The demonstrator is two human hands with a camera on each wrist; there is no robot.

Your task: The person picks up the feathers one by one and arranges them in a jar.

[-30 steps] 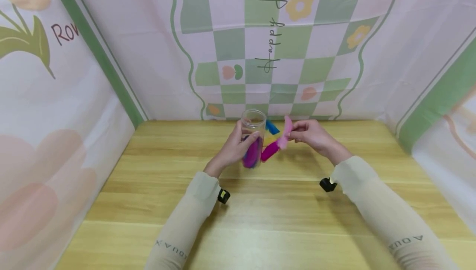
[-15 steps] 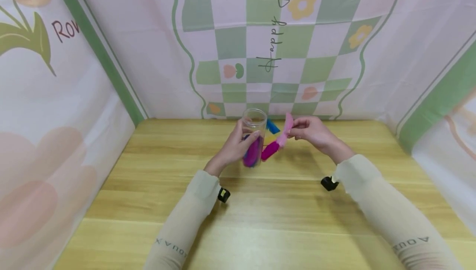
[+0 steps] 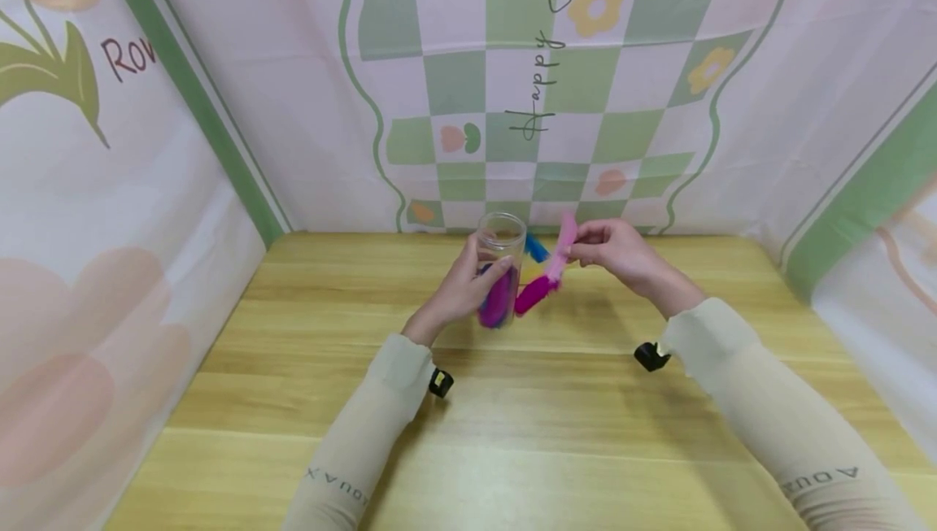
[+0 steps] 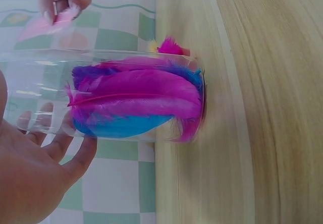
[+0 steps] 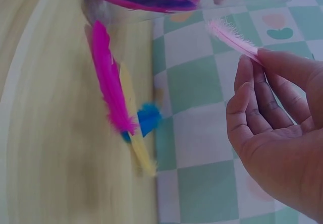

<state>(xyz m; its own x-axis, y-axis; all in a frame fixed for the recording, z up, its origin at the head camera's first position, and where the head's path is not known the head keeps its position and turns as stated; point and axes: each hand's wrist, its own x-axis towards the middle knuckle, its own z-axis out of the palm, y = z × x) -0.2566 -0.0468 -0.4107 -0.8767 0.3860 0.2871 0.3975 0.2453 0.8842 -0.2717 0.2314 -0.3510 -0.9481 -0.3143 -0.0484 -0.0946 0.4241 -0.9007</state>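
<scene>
A clear jar (image 3: 501, 240) stands upright on the table, gripped round its side by the left hand (image 3: 461, 283). Magenta, purple and blue feathers (image 4: 136, 95) fill its lower part. To the jar's right, the right hand (image 3: 622, 258) pinches a light pink feather (image 3: 564, 245) between thumb and fingertips, held above the table. In the right wrist view a magenta feather (image 5: 108, 77), a yellow feather (image 5: 136, 133) and a blue feather (image 5: 149, 118) lie crossed on the table beside the jar's base.
The wooden table (image 3: 468, 450) reaches back to a hanging cloth (image 3: 454, 84) with green and white checks, close behind the jar and feathers. More printed cloth hangs at the left (image 3: 124, 189) and right sides. A small black device sits at each wrist.
The right hand has risen slightly with the pink feather and moved a little away from the table. The left hand and jar hold almost the same position.
</scene>
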